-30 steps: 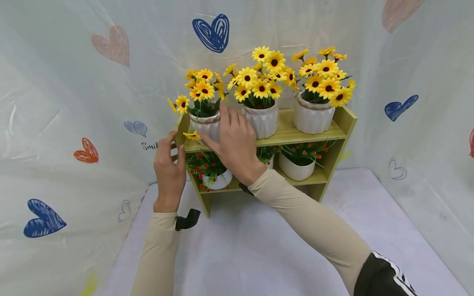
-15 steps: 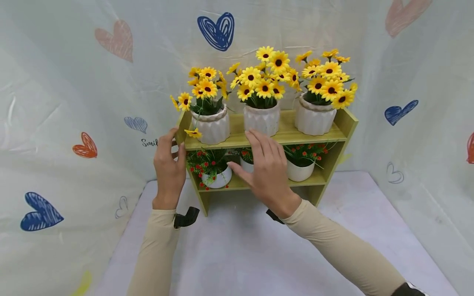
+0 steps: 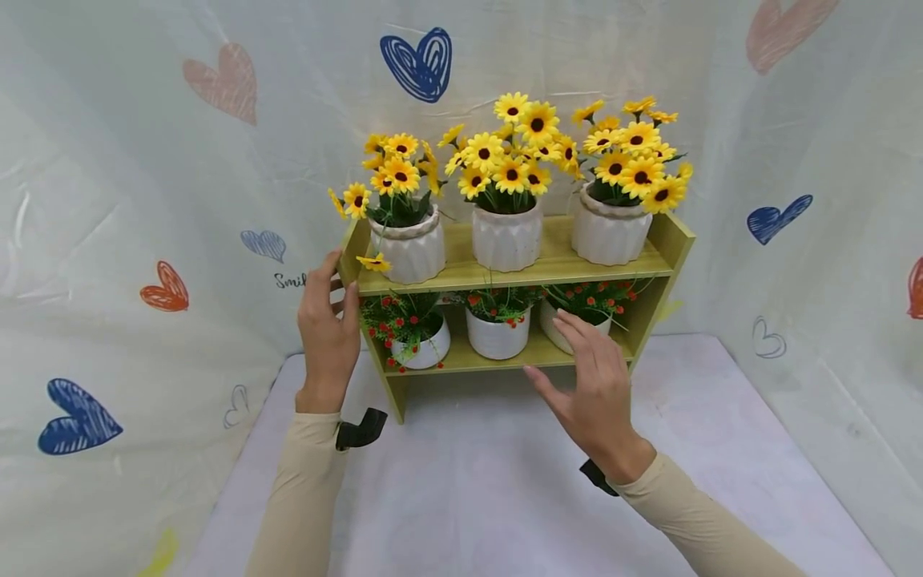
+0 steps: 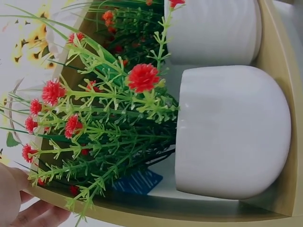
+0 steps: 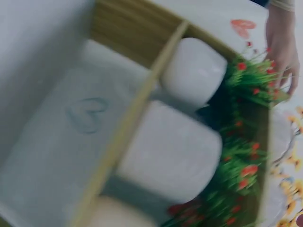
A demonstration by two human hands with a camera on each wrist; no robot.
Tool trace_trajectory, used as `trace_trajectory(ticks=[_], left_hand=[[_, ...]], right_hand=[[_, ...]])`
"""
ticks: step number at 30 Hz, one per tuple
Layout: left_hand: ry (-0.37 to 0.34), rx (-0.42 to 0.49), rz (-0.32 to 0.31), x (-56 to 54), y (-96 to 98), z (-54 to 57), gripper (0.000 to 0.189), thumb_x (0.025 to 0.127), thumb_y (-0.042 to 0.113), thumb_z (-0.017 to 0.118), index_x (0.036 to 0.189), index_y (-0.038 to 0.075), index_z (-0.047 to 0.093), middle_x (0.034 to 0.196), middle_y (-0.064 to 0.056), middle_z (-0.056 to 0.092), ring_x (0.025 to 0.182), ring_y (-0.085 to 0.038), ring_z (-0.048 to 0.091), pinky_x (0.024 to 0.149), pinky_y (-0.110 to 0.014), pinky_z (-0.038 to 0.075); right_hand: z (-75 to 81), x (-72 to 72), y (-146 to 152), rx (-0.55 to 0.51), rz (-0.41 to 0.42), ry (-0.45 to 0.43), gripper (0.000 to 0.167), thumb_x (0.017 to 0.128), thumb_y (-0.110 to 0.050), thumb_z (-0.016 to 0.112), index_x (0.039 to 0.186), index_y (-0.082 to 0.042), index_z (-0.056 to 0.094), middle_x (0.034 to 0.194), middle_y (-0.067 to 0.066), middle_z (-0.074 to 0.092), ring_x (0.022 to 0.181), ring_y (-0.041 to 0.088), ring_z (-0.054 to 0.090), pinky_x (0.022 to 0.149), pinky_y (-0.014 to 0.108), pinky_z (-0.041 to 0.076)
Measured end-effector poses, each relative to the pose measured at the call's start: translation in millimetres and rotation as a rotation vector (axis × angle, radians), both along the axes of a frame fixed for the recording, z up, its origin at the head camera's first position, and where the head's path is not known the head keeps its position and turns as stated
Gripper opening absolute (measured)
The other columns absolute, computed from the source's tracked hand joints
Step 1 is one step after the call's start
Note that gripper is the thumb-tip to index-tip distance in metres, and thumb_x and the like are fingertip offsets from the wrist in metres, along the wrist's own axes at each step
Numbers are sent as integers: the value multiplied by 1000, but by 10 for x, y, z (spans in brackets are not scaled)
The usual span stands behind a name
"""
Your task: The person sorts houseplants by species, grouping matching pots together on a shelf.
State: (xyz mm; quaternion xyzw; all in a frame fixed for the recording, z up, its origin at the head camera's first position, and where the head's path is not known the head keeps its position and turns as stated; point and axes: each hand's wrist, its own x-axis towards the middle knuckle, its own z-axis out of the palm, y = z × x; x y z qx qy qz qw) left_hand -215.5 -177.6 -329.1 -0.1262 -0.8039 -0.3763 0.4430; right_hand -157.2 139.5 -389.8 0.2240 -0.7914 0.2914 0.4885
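Note:
In the head view a two-tier wooden shelf (image 3: 555, 248) stands with potted flowers on both boards. On top are a left sunflower pot (image 3: 409, 252), a middle sunflower pot (image 3: 507, 239) and a right sunflower pot (image 3: 611, 230). The lower board bears a left white pot (image 3: 424, 349), a middle white pot (image 3: 497, 335) and a right white pot (image 3: 558, 332), all with small red flowers. My left hand (image 3: 328, 332) holds the shelf's left side, thumb near its front edge. My right hand (image 3: 594, 393) hovers before the right white pot, fingers extended, holding nothing.
A white table (image 3: 476, 497) lies under the shelf, its surface stretching toward me. Behind rises a pale curtain (image 3: 317, 104) printed with hearts. One drooping sunflower (image 3: 373, 262) hangs over the top board's front left edge. The right wrist view is blurred.
My right hand has left the left sunflower pot and moved right and down, to in front of the lower board. My left hand stays at the shelf's left side.

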Motion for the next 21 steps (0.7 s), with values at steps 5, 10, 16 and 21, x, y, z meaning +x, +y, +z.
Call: trace_trajectory(ticks=[5, 10, 16, 21], left_hand=[[-23, 40, -6, -1, -26, -33, 52, 107, 1, 58, 157, 2, 46, 131, -30, 60, 113, -45, 68, 83, -58, 64], [-52, 65, -5, 30, -55, -95, 52, 108, 3, 58, 159, 3, 45, 136, -28, 60, 111, -43, 69, 83, -56, 64], [-81, 93, 13, 97, -140, -227, 48, 111, 10, 54, 158, 4, 47, 140, -23, 62, 113, -38, 68, 86, -20, 58], [-113, 112, 24, 140, -260, -401, 45, 112, 9, 52, 156, 1, 48, 140, -24, 62, 108, -39, 68, 84, 0, 43]], right_hand=[[-247, 53, 249, -29, -48, -37, 72, 105, -59, 58, 131, 8, 65, 132, 23, 68, 119, 44, 63, 99, 57, 49], [-485, 112, 501, -56, -106, -72, 72, 104, -59, 57, 128, 9, 66, 128, 24, 70, 116, 45, 64, 92, 56, 48], [-751, 170, 817, -35, -200, -147, 80, 104, -65, 52, 129, 10, 64, 127, 27, 69, 114, 48, 62, 87, 60, 48], [-910, 191, 1062, -20, -241, -200, 85, 104, -69, 48, 129, 12, 62, 126, 30, 67, 113, 52, 60, 87, 65, 47]])
